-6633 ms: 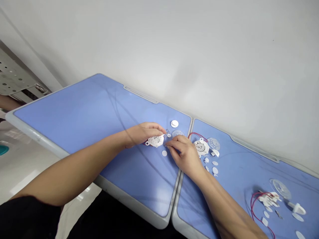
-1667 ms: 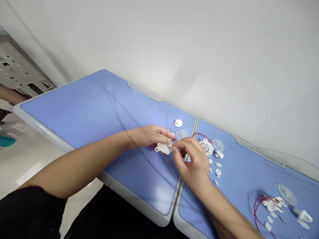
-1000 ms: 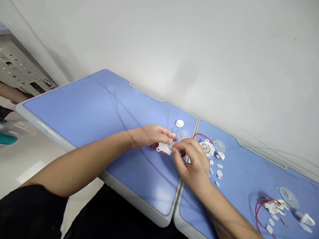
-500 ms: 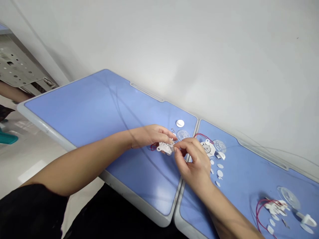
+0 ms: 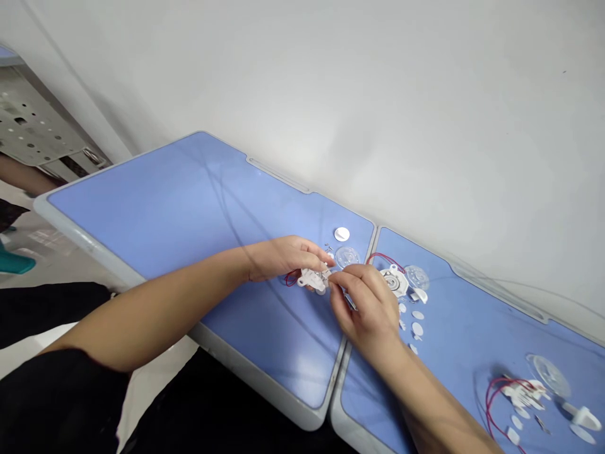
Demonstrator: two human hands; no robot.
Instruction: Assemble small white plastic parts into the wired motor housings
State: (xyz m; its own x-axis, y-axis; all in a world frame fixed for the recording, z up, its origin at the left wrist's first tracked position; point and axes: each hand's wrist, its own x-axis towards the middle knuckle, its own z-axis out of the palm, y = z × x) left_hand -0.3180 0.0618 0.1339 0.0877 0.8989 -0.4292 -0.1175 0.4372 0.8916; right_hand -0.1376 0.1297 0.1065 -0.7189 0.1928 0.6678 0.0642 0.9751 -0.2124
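My left hand is closed on a white plastic timer-like housing with a mounting ear and a red wire coming out on its left. It holds the housing tilted just above the blue table. My right hand pinches thumb and forefinger together at the housing's right side; whatever lies between those fingertips is too small to make out. Behind the hands lie a clear round plastic cover and a white round knob. Small metal bits lie near my left fingertips.
Right of my right hand lies another white housing with red wires, a clear cover, a white knob and small white discs. Further right is a third set of parts. A seam parts the two blue tables; a wall stands behind.
Earlier the housing showed its round face; now it is turned over in my left hand. My right fingers have closed in against it. A dark-clothed limb has just appeared at the lower left.
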